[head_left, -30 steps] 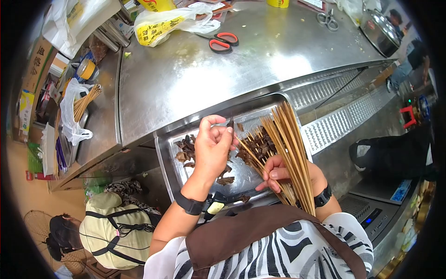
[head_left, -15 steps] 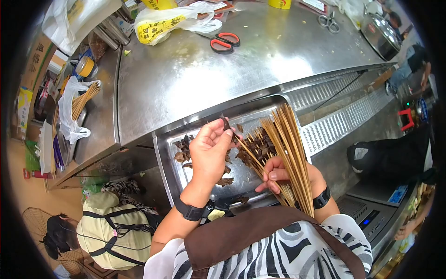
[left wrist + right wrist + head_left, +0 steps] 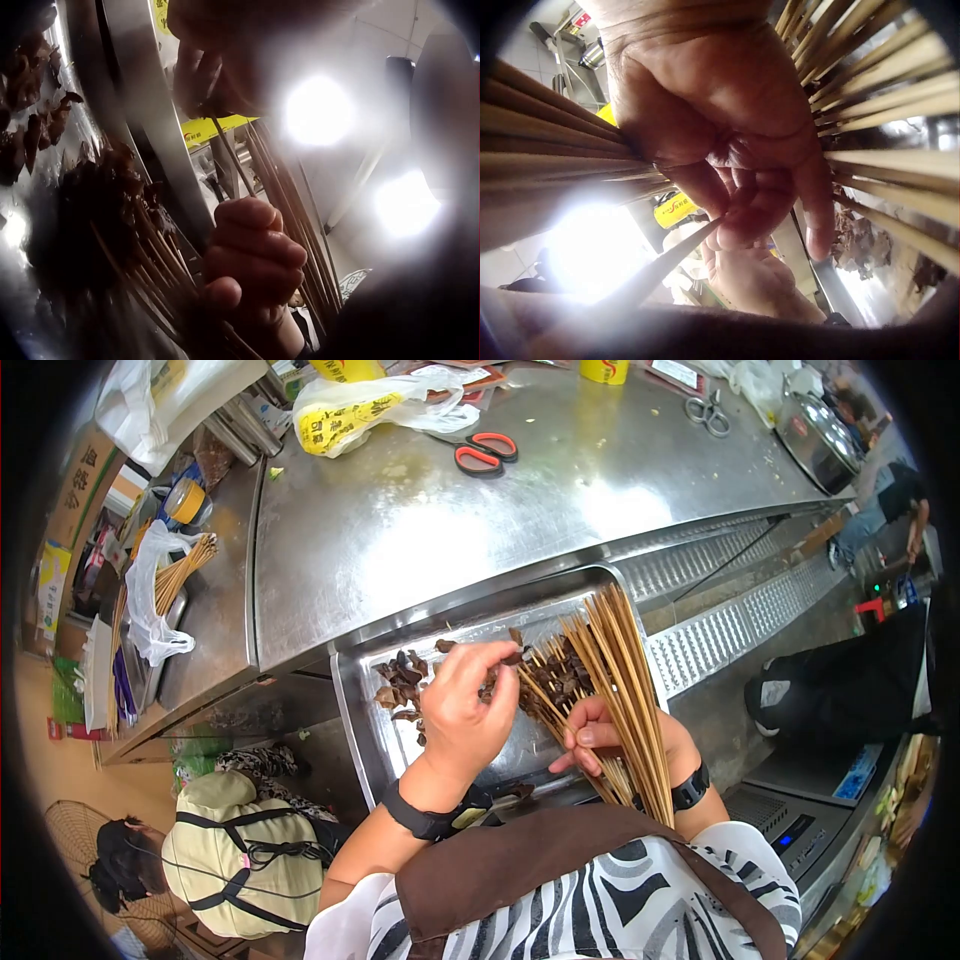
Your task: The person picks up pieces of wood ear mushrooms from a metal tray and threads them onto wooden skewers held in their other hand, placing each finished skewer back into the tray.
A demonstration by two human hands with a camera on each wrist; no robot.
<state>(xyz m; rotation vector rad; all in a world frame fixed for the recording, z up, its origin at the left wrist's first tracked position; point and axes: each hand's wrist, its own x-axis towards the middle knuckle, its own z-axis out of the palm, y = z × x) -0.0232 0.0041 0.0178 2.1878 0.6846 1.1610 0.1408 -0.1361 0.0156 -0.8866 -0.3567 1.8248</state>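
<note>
Over the tray (image 3: 362,730) at the table's (image 3: 330,550) near edge, the left hand (image 3: 462,705) has shifted nearer and rightward to the tip of a single stick (image 3: 233,157); its fingers bend, thumb and forefinger slightly parted, and the dark piece that stood above them half a second ago is no longer plain to see, so whether they have hold of it cannot be told. That suggests the piece has met the point and its threading is well along. To the right, the right hand (image 3: 605,735) pinches that stick just as before, a bundle of sticks (image 3: 630,690) against it. Loose dark pieces (image 3: 400,678) lie in the tray's left, loaded sticks (image 3: 560,670) in its right.
</note>
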